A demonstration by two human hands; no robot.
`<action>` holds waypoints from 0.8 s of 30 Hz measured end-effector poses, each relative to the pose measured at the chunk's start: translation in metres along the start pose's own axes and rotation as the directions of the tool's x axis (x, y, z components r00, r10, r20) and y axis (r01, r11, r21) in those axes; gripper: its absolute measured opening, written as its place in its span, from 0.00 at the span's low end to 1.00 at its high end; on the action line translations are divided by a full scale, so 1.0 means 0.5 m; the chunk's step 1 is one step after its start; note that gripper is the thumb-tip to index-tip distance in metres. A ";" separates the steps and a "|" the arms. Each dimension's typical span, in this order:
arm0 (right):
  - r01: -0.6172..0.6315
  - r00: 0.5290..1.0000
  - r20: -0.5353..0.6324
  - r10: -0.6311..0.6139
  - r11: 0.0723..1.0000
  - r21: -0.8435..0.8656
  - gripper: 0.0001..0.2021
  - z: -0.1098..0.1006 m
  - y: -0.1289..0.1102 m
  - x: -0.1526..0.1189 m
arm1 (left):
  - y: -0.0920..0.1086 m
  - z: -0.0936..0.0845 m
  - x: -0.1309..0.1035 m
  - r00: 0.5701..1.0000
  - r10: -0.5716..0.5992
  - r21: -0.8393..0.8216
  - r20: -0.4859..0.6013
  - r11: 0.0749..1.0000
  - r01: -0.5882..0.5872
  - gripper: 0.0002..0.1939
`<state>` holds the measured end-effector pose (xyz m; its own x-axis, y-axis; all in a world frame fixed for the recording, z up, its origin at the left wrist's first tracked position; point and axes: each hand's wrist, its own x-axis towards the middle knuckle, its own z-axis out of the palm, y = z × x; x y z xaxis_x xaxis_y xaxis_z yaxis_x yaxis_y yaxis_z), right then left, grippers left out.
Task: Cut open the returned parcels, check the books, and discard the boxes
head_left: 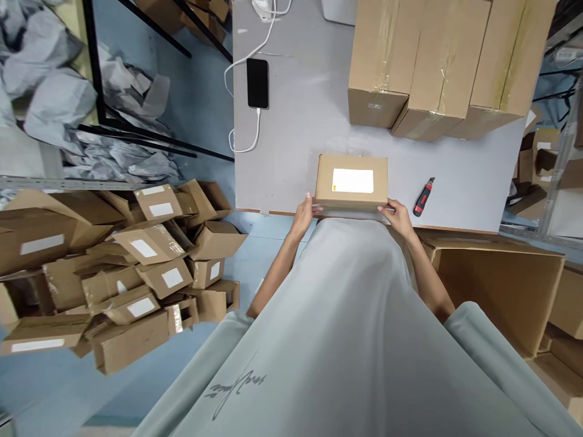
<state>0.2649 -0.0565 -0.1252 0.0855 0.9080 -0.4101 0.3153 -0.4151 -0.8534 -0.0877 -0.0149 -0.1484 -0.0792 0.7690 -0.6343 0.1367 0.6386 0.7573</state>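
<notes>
A small closed cardboard box [353, 197] with a white label [352, 180] on its upper face sits at the front edge of the table, right before my body. My left hand [304, 213] grips its left lower end, thumb up along the side and fingers reaching under the near edge. On the opposite end, my right hand [397, 216] holds the lower right corner between thumb and fingers. A red and black box cutter [424, 197] lies on the table to the right of my right hand, blade end pointing away.
Three large taped cartons [437, 60] stand at the back right of the table [291, 145]. A phone [257, 83] with a white cable lies back left. Opened boxes [155, 255] pile up on the floor at left; a big open carton [492, 285] stands at lower right.
</notes>
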 end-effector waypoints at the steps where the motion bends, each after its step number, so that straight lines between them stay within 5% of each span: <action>1: 0.030 0.998 -0.046 -0.032 0.999 -0.045 0.38 -0.007 -0.016 0.000 | 0.008 -0.004 -0.002 0.998 0.068 0.019 0.002 0.998 -0.068 0.43; 5: 0.100 0.969 -0.196 -0.150 0.965 -0.242 0.37 -0.030 -0.077 0.014 | 0.042 -0.013 0.003 0.938 0.345 0.184 0.000 0.922 -0.339 0.35; 8: 0.095 0.961 -0.212 -0.176 0.934 -0.345 0.38 -0.034 -0.095 0.037 | 0.058 -0.009 0.016 0.913 0.409 0.259 -0.014 0.883 -0.392 0.28; 17: 0.043 0.971 -0.216 -0.105 0.961 -0.275 0.38 -0.009 -0.050 0.079 | 0.038 0.003 0.063 0.940 0.330 0.160 -0.089 0.936 -0.313 0.24; 24: -0.055 0.992 -0.119 0.049 0.997 -0.051 0.35 -0.031 0.058 0.093 | -0.013 -0.002 0.101 0.988 0.133 0.036 -0.075 0.991 -0.131 0.24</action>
<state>0.2925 -0.0255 -0.1643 0.2124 0.8869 -0.4103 0.3574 -0.4613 -0.8121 -0.0933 0.0199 -0.1851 -0.1342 0.8472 -0.5141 0.1815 0.5310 0.8277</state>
